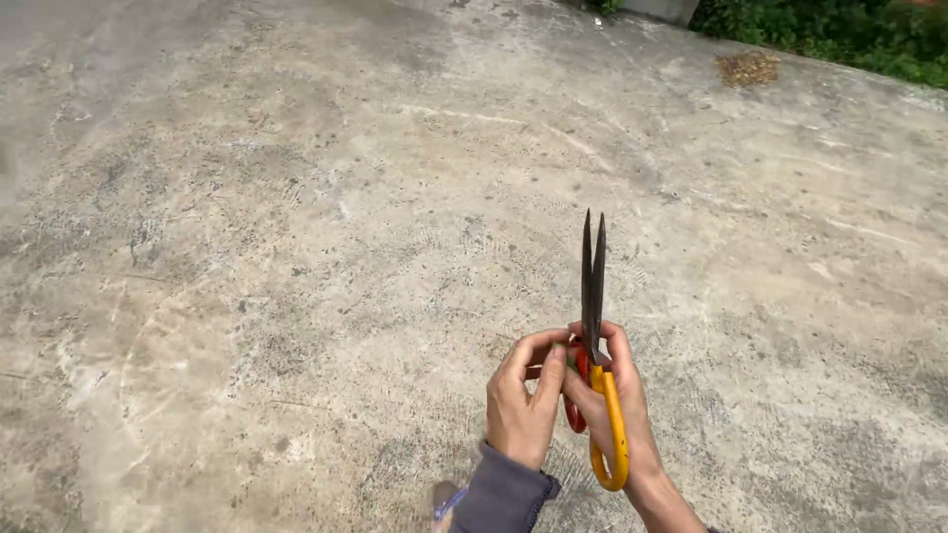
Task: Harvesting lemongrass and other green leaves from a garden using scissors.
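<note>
My right hand (614, 405) holds a pair of scissors (595, 316) upright; the dark metal blades point up and stand slightly apart at the tips. The handles are orange (614, 434), with a red part behind them. My left hand (521, 395), in a grey sleeve, is curled beside the handles and its fingertips touch the scissors near the pivot. Both hands are held low in the head view, above a concrete floor.
Worn, stained concrete ground (296, 247) fills the view. A small heap of dry brown debris (748, 67) lies at the far right edge. Green plants (839, 30) grow beyond the concrete. My foot (444, 498) shows at the bottom.
</note>
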